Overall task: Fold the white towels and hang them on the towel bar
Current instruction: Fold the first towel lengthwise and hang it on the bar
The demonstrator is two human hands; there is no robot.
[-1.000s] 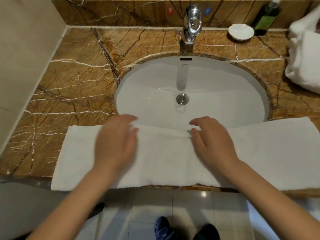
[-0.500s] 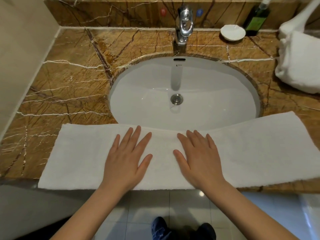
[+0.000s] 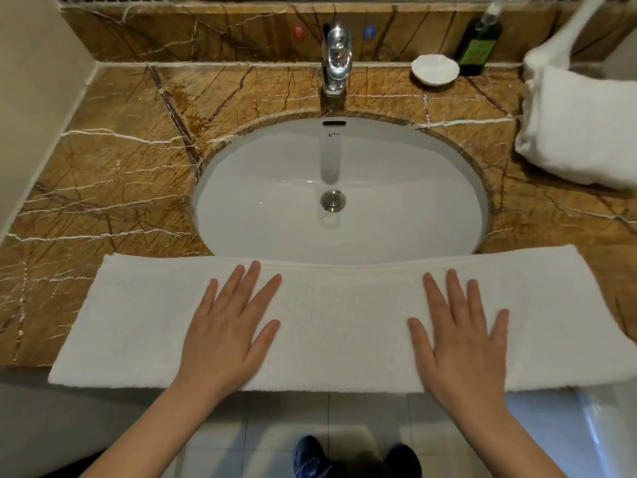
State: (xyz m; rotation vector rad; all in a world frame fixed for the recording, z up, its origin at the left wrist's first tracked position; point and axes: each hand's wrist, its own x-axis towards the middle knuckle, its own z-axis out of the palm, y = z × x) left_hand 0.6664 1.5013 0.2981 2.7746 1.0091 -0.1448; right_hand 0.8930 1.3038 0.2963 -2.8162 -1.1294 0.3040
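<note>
White towel (image 3: 344, 326): folded into a long strip and laid flat along the front edge of the counter (image 3: 113, 188), running left to right. Its far edge crosses the near rim of the sink basin (image 3: 344, 236). Its near edge projects slightly past the counter front, above the tiled floor (image 3: 286, 426). The right end of the strip reaches the frame edge.

Hands: both rest palm down on the towel, fingers straight and spread, gripping nothing. The left hand (image 3: 227, 343) lies on the left-centre portion of the strip. The right hand (image 3: 462, 346) lies on the right-centre portion. The two hands are well apart, with bare towel between them. Both wrists cross the near edge of the towel.

Second white towel (image 3: 579, 132): a loosely folded bundle on the right side of the counter, apart from the strip. Part of it rises out of view at the top right.

Other items: the chrome faucet (image 3: 336, 60) stands behind the basin, centred on it. The drain plug (image 3: 333, 201) sits in the basin floor. A white soap dish (image 3: 435, 70) sits on the counter to the right of the faucet, with a dark green bottle (image 3: 479, 46) just beside it against the backsplash. Red (image 3: 299, 32) and blue (image 3: 368, 30) markers flank the faucet on the backsplash. Dark blue shoes (image 3: 310, 457) are visible on the floor below the counter edge.
</note>
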